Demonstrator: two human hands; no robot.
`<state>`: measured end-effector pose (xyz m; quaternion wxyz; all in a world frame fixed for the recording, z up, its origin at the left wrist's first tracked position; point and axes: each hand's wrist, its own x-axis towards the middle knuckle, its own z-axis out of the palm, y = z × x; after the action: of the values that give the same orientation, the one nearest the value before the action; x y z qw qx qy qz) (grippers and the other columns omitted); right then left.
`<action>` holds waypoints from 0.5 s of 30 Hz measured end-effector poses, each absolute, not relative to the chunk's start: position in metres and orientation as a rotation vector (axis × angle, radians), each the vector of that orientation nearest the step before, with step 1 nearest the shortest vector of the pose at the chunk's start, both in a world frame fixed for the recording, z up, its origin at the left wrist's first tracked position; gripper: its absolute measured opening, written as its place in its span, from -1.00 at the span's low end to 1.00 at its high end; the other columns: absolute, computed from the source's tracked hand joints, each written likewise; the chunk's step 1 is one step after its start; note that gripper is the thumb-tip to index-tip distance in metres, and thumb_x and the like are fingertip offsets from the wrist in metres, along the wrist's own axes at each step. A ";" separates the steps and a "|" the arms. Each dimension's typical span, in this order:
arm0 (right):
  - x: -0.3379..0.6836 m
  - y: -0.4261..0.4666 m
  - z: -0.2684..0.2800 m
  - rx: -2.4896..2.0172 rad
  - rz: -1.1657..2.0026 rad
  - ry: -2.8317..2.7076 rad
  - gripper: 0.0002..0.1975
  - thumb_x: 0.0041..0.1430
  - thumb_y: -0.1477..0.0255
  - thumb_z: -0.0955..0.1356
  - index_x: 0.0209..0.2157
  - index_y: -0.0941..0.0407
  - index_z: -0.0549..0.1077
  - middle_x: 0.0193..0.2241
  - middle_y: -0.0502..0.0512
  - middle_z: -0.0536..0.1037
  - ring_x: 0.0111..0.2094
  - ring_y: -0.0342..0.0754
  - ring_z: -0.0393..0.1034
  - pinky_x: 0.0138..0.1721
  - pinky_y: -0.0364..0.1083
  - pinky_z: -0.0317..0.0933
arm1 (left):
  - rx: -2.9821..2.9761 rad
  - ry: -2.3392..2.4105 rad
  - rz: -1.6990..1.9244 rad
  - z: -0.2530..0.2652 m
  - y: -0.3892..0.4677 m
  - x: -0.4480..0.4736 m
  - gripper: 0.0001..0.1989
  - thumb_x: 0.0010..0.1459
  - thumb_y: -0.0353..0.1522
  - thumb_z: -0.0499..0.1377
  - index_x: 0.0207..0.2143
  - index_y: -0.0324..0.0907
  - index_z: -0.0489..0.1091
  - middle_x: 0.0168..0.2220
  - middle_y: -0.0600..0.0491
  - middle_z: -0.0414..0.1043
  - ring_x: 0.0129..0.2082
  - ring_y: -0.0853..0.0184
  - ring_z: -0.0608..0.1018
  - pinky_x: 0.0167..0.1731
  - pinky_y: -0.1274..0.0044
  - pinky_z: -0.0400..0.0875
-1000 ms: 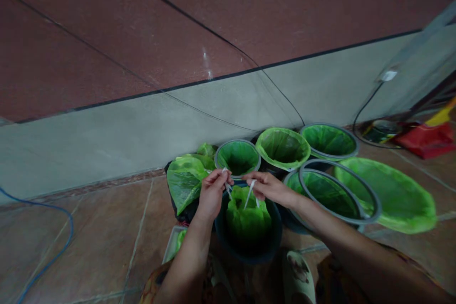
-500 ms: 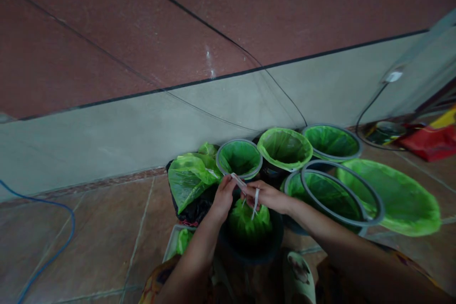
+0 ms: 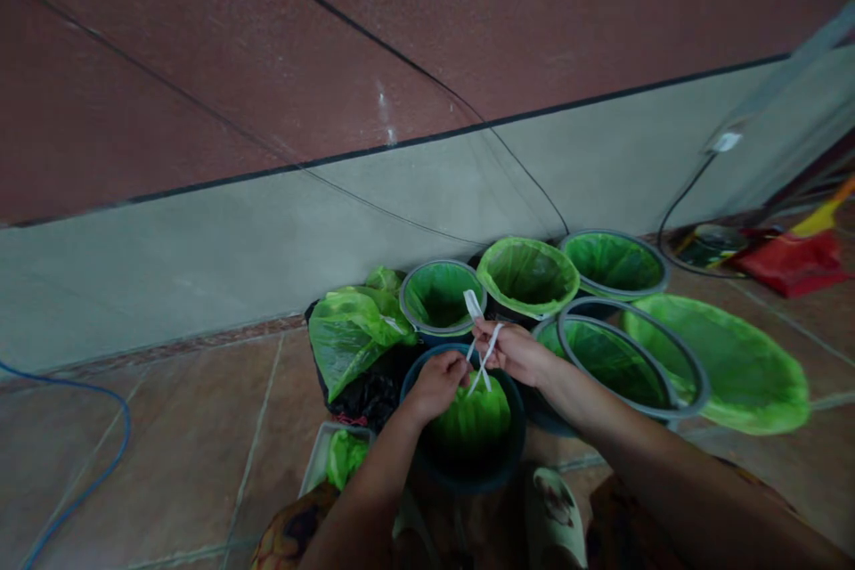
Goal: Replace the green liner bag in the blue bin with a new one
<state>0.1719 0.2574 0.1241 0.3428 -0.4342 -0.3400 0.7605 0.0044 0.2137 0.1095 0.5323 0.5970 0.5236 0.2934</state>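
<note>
Tiled floor (image 3: 193, 436) below — right grip (image 3: 513, 354) pinches ribbon (image 3: 474, 305) (white, flat).

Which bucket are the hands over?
The dark blue bucket by the slippers: right hand holds white ties above its green bag, left hand alongside. The others have no hands above.

The wall was split in two: dull reddish-brown above (image 3: 401, 27), pale grey-green below (image 3: 200, 258), a dark strip (image 3: 601, 98) sloping between them; a black cable (image 3: 374, 36) crossed it diagonally, a white fitting (image 3: 727, 142) sat at the right; brown skirting (image 3: 200, 346) met a floor of large brown tiles (image 3: 187, 454) with pale joints; the light was dim.
</note>
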 end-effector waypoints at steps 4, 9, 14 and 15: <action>0.180 0.262 0.134 -1.200 1.921 -0.812 -0.70 0.02 0.22 0.45 -0.45 0.13 0.36 -0.72 -0.15 0.28 -0.72 -0.30 0.08 -0.68 -0.26 0.04 | 1.293 1.400 0.770 0.101 0.215 0.004 -0.77 0.09 -0.28 0.05 -0.53 -0.18 0.38 -0.66 0.16 0.31 -0.61 0.44 0.31 -0.51 0.55 0.15; 0.189 0.260 0.148 -1.176 2.015 -0.923 -0.68 0.02 0.31 0.47 -0.19 0.14 0.47 -0.59 -0.03 0.49 -0.65 -0.27 0.24 -0.62 -0.25 0.15 | 1.087 1.490 0.909 0.096 0.218 -0.002 -0.78 0.05 -0.29 0.07 -0.55 -0.20 0.39 -0.68 0.15 0.28 -0.63 0.45 0.30 -0.52 0.56 0.14; 0.181 0.251 0.157 -0.812 2.231 -1.144 -0.61 0.04 0.33 0.46 -0.08 0.16 0.50 -0.49 0.04 0.55 -0.55 -0.23 0.35 -0.54 -0.23 0.18 | 1.143 1.243 0.765 0.099 0.212 0.008 -0.79 0.03 -0.26 0.15 -0.55 -0.20 0.41 -0.66 0.16 0.25 -0.62 0.48 0.25 -0.53 0.56 0.12; 0.178 0.251 0.158 -0.773 2.264 -1.141 -0.60 0.04 0.34 0.46 -0.07 0.16 0.50 -0.48 0.04 0.55 -0.53 -0.22 0.36 -0.54 -0.23 0.18 | 1.170 1.154 0.720 0.101 0.210 0.011 -0.77 0.03 -0.24 0.18 -0.56 -0.20 0.42 -0.65 0.15 0.25 -0.61 0.48 0.25 -0.52 0.56 0.13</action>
<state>0.1784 0.2508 0.1580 0.2430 -0.2831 -0.4174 0.8286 0.0107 0.2100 0.1010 0.6239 0.5097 0.5026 0.3134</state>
